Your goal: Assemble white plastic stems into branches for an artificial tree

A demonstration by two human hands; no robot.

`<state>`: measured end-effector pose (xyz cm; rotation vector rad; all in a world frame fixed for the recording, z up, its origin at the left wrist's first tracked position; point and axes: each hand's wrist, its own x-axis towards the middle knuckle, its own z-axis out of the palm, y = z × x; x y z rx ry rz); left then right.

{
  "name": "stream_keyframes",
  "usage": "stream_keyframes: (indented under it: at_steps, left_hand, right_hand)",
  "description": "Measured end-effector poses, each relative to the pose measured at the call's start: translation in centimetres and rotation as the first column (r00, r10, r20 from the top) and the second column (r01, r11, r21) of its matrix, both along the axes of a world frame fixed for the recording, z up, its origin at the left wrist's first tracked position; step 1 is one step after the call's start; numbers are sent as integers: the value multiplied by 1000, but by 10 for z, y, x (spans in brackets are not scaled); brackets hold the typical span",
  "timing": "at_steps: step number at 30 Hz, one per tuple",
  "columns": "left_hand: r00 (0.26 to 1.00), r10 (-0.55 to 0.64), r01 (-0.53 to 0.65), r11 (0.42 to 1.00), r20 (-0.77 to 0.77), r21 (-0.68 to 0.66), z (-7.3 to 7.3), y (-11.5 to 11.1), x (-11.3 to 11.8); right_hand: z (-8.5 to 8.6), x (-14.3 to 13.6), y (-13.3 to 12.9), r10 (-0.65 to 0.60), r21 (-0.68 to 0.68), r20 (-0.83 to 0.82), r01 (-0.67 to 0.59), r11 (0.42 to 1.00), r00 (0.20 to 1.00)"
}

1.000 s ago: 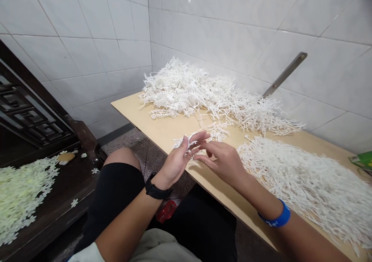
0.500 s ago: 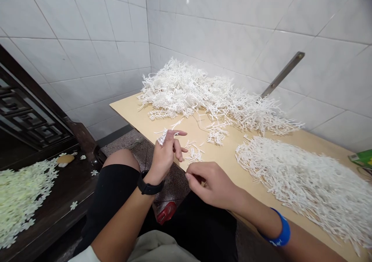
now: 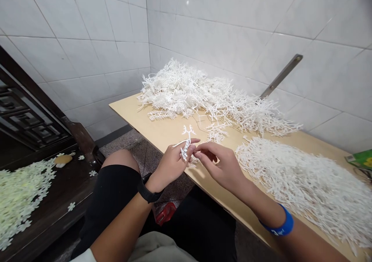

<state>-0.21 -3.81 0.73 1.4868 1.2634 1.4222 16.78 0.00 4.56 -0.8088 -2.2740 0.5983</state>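
Note:
My left hand (image 3: pixel 170 169), a black band at its wrist, is closed on a white branched plastic stem (image 3: pixel 185 152) whose forked tip rises above the fingers. Close against its fingertips is my right hand (image 3: pixel 225 167), thumb and forefinger pinched together. Whatever lies in that pinch is too small and hidden to name. Behind both hands, a small bunch of white branched stems (image 3: pixel 216 132) lies on the tan table (image 3: pixel 130 109). A few loose white bits show partly behind my left fingers.
A tangled heap of white branched stems (image 3: pixel 186 88) covers the table's back. To the right spreads a pile of short white stems (image 3: pixel 308 184), near a green packet (image 3: pixel 362 159). Pale flower pieces (image 3: pixel 20 200) lie on a dark wooden bench (image 3: pixel 58 200). A metal bracket (image 3: pixel 281 76) meets the wall.
Both hands have come together over the table edge; my left moved right, my right slightly up. The stem in my left hand now stands more upright.

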Motion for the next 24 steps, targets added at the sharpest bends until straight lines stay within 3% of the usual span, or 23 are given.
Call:
stream_keyframes:
  at_steps: [5,10,15,17,22,24]
  left_hand:
    - [996,-31,35,998,-90,44,-2,-1,1]
    - [981,-60,75,995,-186,73,-6,1,4]
    - [991,-11,11,1000,135,2,-3,4,3]
    - [971,-21,28,999,240,-23,-1,4,2]
    - [877,-283,298,954,389,21,0,2,-2]
    - [878,-311,322,946,364,31,-1,3,-3]
  right_hand:
    - [-1,-7,-2,-43,-338,-143,-8,941,989]
    - [-8,-8,3,-53,-486,-200,-53,872,978]
    - [-8,-5,9,-87,-626,-357,-169,761,930]
    - [-7,-5,9,-86,-637,-386,-198,745,918]
    - [-7,-6,7,-76,-636,-364,-188,748,928]
    - [-8,-7,6,-84,-646,-365,-187,740,927]
